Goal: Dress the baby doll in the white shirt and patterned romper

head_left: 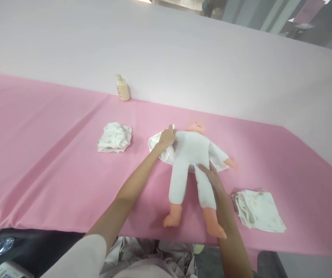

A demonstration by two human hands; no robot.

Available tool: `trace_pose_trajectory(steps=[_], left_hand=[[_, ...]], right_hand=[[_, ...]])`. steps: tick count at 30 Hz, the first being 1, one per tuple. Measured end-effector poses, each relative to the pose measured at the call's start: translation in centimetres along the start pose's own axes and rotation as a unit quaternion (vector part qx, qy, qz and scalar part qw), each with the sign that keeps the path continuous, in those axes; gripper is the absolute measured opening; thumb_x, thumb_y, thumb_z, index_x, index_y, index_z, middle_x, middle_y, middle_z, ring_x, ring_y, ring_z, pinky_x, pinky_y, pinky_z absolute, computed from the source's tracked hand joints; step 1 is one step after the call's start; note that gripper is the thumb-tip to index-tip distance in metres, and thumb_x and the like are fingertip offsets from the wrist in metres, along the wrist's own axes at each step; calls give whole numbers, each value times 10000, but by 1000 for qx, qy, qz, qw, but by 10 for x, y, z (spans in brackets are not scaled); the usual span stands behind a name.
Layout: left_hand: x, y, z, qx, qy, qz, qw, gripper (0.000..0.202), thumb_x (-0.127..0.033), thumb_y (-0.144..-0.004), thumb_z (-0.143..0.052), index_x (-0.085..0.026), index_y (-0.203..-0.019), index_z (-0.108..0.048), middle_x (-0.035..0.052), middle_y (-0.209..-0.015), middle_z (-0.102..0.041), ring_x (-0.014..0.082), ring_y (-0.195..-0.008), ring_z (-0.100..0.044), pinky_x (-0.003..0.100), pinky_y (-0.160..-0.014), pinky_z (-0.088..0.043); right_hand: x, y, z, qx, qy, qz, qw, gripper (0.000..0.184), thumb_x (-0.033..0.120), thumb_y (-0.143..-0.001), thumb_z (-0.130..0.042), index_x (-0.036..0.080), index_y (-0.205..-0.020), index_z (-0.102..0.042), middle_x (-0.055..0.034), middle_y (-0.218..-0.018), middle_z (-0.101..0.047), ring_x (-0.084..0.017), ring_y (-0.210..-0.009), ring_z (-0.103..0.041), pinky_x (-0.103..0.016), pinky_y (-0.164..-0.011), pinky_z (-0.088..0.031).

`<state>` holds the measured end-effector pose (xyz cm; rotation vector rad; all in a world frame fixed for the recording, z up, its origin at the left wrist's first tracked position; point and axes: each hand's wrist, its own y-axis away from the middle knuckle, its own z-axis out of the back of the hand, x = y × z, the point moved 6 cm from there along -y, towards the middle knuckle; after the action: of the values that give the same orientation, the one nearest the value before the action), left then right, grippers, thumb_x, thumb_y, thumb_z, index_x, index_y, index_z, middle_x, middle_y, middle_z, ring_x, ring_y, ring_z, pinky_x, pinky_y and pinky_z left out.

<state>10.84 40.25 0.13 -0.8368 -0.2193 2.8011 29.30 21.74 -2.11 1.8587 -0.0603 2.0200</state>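
A baby doll (pixel 193 150) with a white cloth body and bare plastic feet lies on its back, its feet towards me. White baby clothing (pixel 166 154) with a faint print is spread under its torso and shows on both sides. My left hand (pixel 167 138) is closed on the clothing beside the doll's shoulder on the left; a white tip pokes out above the fingers. The doll's arm on that side is hidden. With thumb in front, my right hand (pixel 212 177) grips the doll's upper leg at the hip on the right.
A pink cloth (pixel 67 170) covers the table, which meets a white wall (pixel 166 58). Folded white printed cloths (pixel 114 138) lie to the left, and another folded stack (pixel 260 210) is near the front right. A cream pump bottle (pixel 122 88) stands against the wall.
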Motion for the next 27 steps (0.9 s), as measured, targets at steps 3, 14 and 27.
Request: trace_pose_trajectory(steps=[3, 14, 27], left_hand=[[-8, 3, -2, -1, -11, -22, 1000, 294, -305, -947, -251, -144, -1067, -466, 113, -839, -647, 264, -806, -624, 313, -665, -399], [-1, -3, -2, -10, 21, -27, 999, 308, -299, -941, -264, -137, -1118, -457, 135, -907, -651, 278, -898, -615, 315, -707, -400], [-40, 9, 12, -28, 34, -149, 988, 259, -334, -954, -248, -172, -966, -450, 94, -852, -630, 240, -834, -606, 308, -727, -396]], right_hand=[[1, 3, -5, 18, 4, -26, 999, 578, 404, -671, -671, 295, -1222, -536, -25, -1168, -619, -242, -937, -626, -333, -669, -536], [-6, 5, -10, 54, -15, -54, 997, 644, 394, -696, -652, 293, -1304, -465, -25, -1124, -644, -221, -862, -643, -317, -639, -531], [-10, 4, -16, 69, -34, -42, 996, 598, 444, -704, -649, 332, -1272, -497, 20, -1170, -624, -211, -1018, -612, -319, -796, -530]])
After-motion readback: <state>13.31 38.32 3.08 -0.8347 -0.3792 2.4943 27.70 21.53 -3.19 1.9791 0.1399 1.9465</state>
